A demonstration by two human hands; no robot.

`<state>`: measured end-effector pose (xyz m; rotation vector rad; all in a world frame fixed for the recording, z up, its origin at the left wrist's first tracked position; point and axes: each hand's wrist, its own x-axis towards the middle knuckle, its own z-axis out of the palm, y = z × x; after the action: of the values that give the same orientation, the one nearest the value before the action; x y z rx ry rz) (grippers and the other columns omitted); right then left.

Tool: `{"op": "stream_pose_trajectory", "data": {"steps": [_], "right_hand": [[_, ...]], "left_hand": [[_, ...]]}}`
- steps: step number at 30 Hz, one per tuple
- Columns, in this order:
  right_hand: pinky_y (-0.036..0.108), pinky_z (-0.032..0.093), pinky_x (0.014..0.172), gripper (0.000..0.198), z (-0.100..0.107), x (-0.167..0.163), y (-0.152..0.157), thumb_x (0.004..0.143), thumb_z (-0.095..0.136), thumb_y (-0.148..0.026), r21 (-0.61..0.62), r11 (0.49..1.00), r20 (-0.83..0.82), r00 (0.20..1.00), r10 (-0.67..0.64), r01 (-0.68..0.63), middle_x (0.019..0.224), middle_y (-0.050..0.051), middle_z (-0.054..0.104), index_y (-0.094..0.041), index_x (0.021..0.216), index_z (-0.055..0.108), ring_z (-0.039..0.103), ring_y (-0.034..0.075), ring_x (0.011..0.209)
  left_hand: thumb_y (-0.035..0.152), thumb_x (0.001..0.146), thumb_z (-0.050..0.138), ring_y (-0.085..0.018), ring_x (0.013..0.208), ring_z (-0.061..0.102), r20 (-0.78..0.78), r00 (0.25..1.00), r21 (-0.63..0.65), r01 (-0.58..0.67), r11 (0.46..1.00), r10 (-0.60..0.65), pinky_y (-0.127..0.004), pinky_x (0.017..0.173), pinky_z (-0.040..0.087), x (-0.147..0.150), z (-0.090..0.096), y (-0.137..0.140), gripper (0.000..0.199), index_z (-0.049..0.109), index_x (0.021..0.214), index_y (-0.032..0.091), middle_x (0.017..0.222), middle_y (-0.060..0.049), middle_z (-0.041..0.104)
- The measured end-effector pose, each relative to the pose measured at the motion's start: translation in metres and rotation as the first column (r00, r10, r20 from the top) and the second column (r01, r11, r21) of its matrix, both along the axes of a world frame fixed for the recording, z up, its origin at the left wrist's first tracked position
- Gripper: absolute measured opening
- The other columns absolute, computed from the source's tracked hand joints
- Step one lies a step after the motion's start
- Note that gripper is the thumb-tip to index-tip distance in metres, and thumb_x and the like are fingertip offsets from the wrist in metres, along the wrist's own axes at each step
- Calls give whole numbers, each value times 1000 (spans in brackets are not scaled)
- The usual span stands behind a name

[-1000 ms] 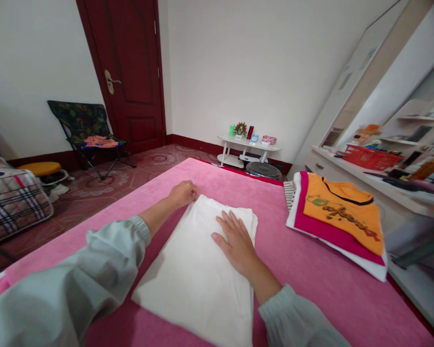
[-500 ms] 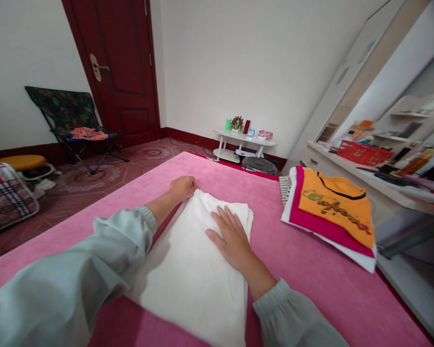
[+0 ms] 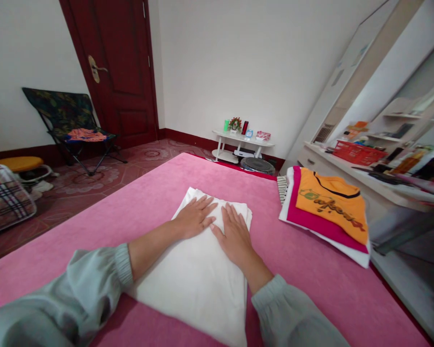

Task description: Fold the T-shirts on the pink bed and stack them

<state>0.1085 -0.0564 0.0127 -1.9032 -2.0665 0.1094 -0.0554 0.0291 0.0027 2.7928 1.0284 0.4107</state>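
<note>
A folded white garment (image 3: 202,284) lies flat in front of me on the pink bedspread (image 3: 144,202). On its far part rests my left hand (image 3: 193,219), palm down with the fingers spread. Beside it, my right hand (image 3: 235,236) also presses flat on the white cloth, fingers stretched forward and thumb out. The two hands nearly meet at the thumbs, and neither grips anything. Small creases show in the cloth near its far edge.
To the right is a stack of folded clothes with an orange printed shirt (image 3: 331,205) on top. Past it stands a dresser with a red basket (image 3: 359,152). A low white table (image 3: 244,137) is by the far wall; a folding chair (image 3: 79,137) is near the door.
My left hand has let go of the garment's far left corner, moved right and flattened onto the cloth. My right hand has stayed nearly in place.
</note>
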Motion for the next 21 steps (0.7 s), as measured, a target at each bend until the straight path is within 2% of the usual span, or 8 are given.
{"op": "stream_pose_trajectory", "data": {"steps": [4, 8, 13, 17, 19, 21], "right_hand": [[46, 11, 116, 77, -6, 9, 9, 93, 30, -57, 5, 990, 24, 990, -138, 138, 155, 17, 20, -4, 148, 24, 14, 27, 144], [49, 11, 115, 82, -7, 13, 12, 91, 27, -62, 10, 969, 18, 969, -245, 245, 155, 17, 20, -3, 148, 24, 13, 29, 144], [51, 8, 114, 85, -5, 10, 7, 90, 27, -63, 14, 948, 51, 946, -320, 319, 154, 21, 20, -1, 147, 24, 13, 31, 144], [50, 6, 114, 82, -4, 8, -1, 91, 28, -61, 40, 945, 99, 939, -328, 326, 153, 22, 21, 1, 146, 27, 15, 32, 143], [51, 6, 114, 78, -4, 5, -6, 92, 29, -57, 58, 943, 127, 935, -332, 327, 153, 22, 22, 1, 145, 30, 17, 32, 143], [52, 6, 114, 74, -4, 1, -9, 93, 32, -52, 78, 940, 153, 927, -342, 333, 151, 24, 25, 3, 143, 34, 20, 33, 141]], "left_hand": [[56, 96, 25, -28, 144, 16, -30, 998, 6, -53, 999, 53, -50, 116, 15, 2, 2, 11, 57, 30, 147, 31, 157, -4, 21], [58, 95, 23, -28, 145, 14, -21, 996, 13, -91, 996, 91, -50, 116, 14, 5, 3, 9, 59, 31, 147, 32, 157, -5, 20], [64, 91, 24, -32, 145, 10, -13, 967, 0, -253, 968, 253, -47, 116, 15, -2, 0, -5, 72, 32, 147, 20, 157, -13, 17], [65, 89, 27, -34, 144, 14, -51, 945, -29, -326, 945, 324, -47, 114, 18, -15, 4, -21, 80, 30, 146, 9, 155, -21, 17], [62, 89, 30, -36, 142, 19, -82, 940, -18, -333, 943, 330, -48, 112, 22, -20, 8, -31, 80, 32, 144, 3, 153, -25, 20], [55, 88, 39, -40, 138, 28, -85, 939, -7, -335, 942, 333, -51, 107, 29, -20, 12, -41, 74, 43, 137, 0, 147, -30, 31]]}}
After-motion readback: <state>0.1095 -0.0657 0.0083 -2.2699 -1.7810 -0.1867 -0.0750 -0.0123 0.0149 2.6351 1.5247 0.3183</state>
